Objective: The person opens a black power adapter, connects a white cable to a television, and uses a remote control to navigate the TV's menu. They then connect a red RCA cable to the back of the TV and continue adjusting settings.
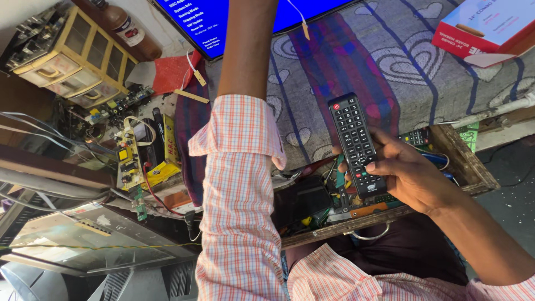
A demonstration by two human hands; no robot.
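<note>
Two containers: wooden drawer [473,167] pulled open; yellow mini drawer cabinet [72,53] at upper left.
Drawer contents: tools, wires, a small green board, second small remote [415,136] at the back edge.
Cabinet contents: hidden behind shut fronts.
Remote control [356,145]: black, long, held above the drawer, red button end toward the blue screen [223,19].
Right hand [415,173]: fingers curled under the remote's lower end, thumb on its buttons.
Left hand: out of view, forearm [245,50] raised toward the screen; fingers' state impossible to tell.

Black remote [356,146], red button; blue screen [223,17]; checked orange-white sleeve [239,184]; cloth [356,61] grey, seemingly heart-patterned.
</note>
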